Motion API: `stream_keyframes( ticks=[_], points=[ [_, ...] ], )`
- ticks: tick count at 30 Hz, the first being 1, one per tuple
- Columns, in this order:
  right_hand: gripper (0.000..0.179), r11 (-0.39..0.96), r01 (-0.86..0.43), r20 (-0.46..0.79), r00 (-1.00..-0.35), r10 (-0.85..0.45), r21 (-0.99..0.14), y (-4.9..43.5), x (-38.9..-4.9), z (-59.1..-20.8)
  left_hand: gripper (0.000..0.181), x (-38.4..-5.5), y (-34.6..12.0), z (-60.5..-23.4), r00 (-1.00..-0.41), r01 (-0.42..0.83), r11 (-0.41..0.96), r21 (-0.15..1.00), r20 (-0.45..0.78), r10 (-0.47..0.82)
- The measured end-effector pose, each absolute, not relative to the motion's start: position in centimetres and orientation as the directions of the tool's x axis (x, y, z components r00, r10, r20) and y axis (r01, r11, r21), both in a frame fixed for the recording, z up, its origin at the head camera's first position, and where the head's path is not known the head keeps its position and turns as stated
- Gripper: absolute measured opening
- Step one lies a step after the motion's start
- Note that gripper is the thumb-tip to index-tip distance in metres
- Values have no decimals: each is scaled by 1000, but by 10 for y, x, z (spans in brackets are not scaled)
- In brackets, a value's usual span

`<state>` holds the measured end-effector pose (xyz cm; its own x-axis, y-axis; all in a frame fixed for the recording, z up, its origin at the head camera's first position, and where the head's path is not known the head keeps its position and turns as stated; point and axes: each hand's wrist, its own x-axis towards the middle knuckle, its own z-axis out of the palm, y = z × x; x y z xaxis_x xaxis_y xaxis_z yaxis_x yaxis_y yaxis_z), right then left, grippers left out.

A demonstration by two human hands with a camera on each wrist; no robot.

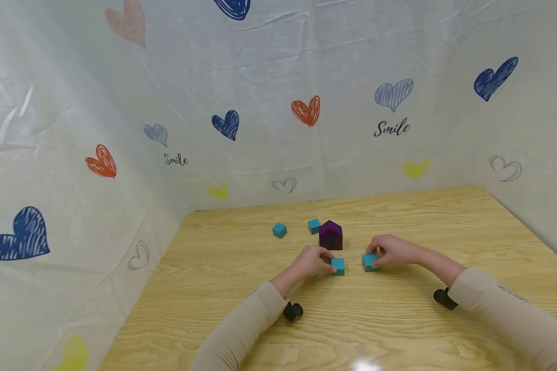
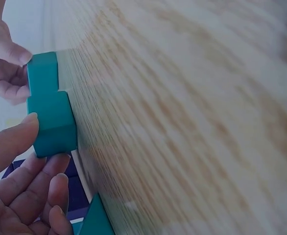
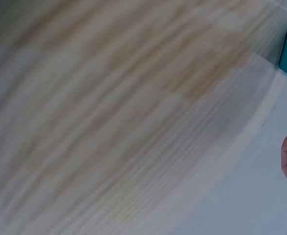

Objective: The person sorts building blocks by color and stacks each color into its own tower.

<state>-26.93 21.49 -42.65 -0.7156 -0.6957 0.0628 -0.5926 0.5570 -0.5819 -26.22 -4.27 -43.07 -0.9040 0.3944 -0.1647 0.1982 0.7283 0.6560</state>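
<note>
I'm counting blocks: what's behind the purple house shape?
A blue block sits farther back, showing past the left of the purple house shape; anything directly behind is covered in the head view.

The two small turquoise cubes point(image 1: 337, 267) on the near side and two small turquoise blocks point(image 1: 280, 230) on the far side are plain; the house-shaped purple piece point(image 1: 330, 236) is uniformly dark. The yellowish-tan tabletop point(image 1: 213, 268) has brown wood-grain streaks. White sheeting point(image 1: 260, 77) bears navy, orange-red, pink, pale blue, yellow and grey-outlined hearts point(image 1: 225, 125) and black "Smile" lettering point(image 1: 392, 127).
</note>
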Motion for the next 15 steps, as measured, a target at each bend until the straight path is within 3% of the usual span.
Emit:
stream_keyframes(
  ticks=[15],
  points=[
    [22,551,-614,116,-720,-684,-565,181,-262,-428,26,-262,-40,-430,-912,175,726,665,-169,375]
  ],
)
